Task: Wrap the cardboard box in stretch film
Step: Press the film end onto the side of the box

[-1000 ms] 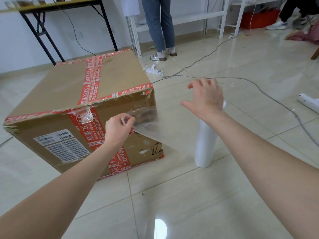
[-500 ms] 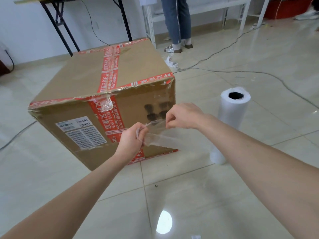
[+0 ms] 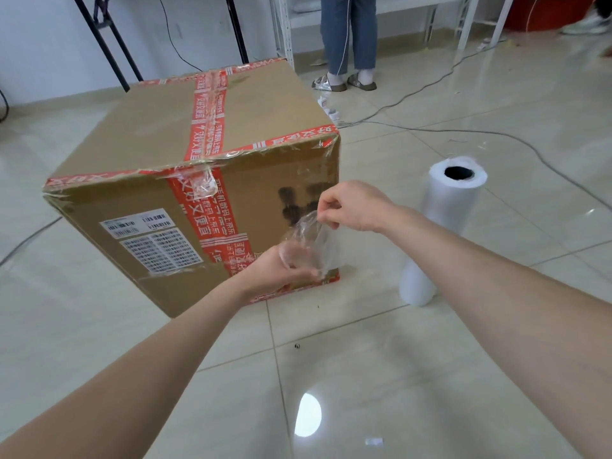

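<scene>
The cardboard box point(image 3: 198, 180) sits on the tiled floor point(image 3: 364, 376) and serves as the landmark; its near face, crossed by a band of red printed tape point(image 3: 212, 213), carries a white shipping label point(image 3: 149, 240) toward its left side. In front of the lower right part of that face, close to the box's near right corner, the left hand point(image 3: 281, 270) is clenched around a bunched end of clear stretch film point(image 3: 306, 241). Just above it and slightly right, the right hand point(image 3: 354, 207) pinches the upper edge of the same film between thumb and fingertips, so both hands are grasping film and neither is free. Whether the film already touches the cardboard cannot be told. To the right of the box, apart from it, the film roll point(image 3: 440, 230) stands upright on the floor, its long axis vertical and its hollow core facing up. The film appears to trail from the hands toward the roll, though the sheet is too clear to trace.

The coming move likely turns on this: the box face lies directly beyond the hands, the roll lies off to their right, and the right hand is the nearer one to it. Spreading the crumpled end flat against the box probably comes first.
</scene>
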Tool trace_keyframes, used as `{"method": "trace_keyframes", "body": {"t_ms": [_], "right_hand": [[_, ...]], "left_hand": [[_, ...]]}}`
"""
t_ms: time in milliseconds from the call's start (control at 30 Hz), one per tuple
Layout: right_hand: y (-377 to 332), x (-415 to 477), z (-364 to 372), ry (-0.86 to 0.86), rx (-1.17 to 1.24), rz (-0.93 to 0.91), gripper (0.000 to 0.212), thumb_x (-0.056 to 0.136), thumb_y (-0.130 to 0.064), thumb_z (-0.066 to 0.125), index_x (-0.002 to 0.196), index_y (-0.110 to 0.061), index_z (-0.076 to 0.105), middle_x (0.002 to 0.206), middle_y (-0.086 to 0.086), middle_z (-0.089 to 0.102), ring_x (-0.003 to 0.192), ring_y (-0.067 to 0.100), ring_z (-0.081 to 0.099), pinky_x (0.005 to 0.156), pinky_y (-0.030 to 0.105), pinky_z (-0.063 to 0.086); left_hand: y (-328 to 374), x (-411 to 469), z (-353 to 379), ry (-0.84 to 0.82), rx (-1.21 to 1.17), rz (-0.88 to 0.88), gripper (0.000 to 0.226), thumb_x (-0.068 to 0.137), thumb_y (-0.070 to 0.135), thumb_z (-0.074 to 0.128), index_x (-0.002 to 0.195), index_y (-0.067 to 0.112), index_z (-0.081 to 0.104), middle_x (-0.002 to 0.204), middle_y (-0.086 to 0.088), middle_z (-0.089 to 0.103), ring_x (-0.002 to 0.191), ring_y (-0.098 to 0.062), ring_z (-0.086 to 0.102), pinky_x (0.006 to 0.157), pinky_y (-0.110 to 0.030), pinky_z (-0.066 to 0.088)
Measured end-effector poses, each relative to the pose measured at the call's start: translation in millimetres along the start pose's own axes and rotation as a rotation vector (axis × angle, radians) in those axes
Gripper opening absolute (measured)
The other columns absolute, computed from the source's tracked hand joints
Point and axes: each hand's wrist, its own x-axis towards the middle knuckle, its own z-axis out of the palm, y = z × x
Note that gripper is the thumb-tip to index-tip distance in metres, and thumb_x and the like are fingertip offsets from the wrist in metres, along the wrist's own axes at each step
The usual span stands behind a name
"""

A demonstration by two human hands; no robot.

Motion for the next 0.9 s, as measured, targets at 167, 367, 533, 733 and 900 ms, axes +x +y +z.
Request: {"method": "trace_keyframes", "body": {"t_ms": [167,367,533,733,900], "right_hand": [[3,-1,0,0.020,0.046,-0.011,0.026,0.091,-0.029,0.058,0.065,-0.030,0.056,0.065,-0.011,0.062,0.062,0.004,0.051,0.062,0.025,0.039],[4,1,3,0.018,0.107,-0.002,0.019,0.088,-0.029,0.061,0.070,-0.026,0.061,0.060,-0.011,0.062,0.060,0.004,0.053,0.065,0.027,0.046],[5,3,6,-0.042,0.189,-0.013,0.014,0.088,-0.024,0.059,0.075,-0.022,0.062,0.064,-0.008,0.068,0.067,0.013,0.061,0.075,0.037,0.053],[16,-3,0,0.000,0.325,0.020,0.018,0.089,-0.009,0.049,0.075,-0.018,0.055,0.064,-0.004,0.069,0.081,0.020,0.067,0.070,0.028,0.048],[19,-1,4,0.010,0.309,0.041,0.022,0.089,-0.010,0.048,0.072,-0.021,0.054,0.066,-0.004,0.068,0.082,0.018,0.068,0.064,0.024,0.045]], "left_hand": [[-37,-12,-17,-0.319,0.362,-0.291,0.018,0.090,0.029,0.064,0.106,0.022,0.066,0.090,-0.001,0.075,0.059,-0.010,0.054,0.049,-0.016,0.043],[-7,-17,-30,0.042,0.015,-0.150,0.123,0.052,0.060,0.077,0.152,0.024,0.014,0.154,0.002,0.027,0.135,-0.018,0.038,0.109,-0.036,0.036],[36,6,-5,0.086,-0.145,0.036,0.112,0.059,0.033,0.080,0.151,0.023,0.016,0.149,0.004,0.037,0.134,-0.012,0.038,0.110,-0.035,0.032],[6,13,31,-0.116,0.078,-0.058,0.017,0.083,0.015,0.073,0.089,0.021,0.058,0.086,-0.005,0.064,0.070,-0.002,0.058,0.055,-0.008,0.045],[-29,14,42,-0.250,0.197,-0.144,0.016,0.096,0.017,0.055,0.098,0.016,0.070,0.092,-0.001,0.075,0.060,-0.006,0.051,0.055,-0.016,0.043]]}}
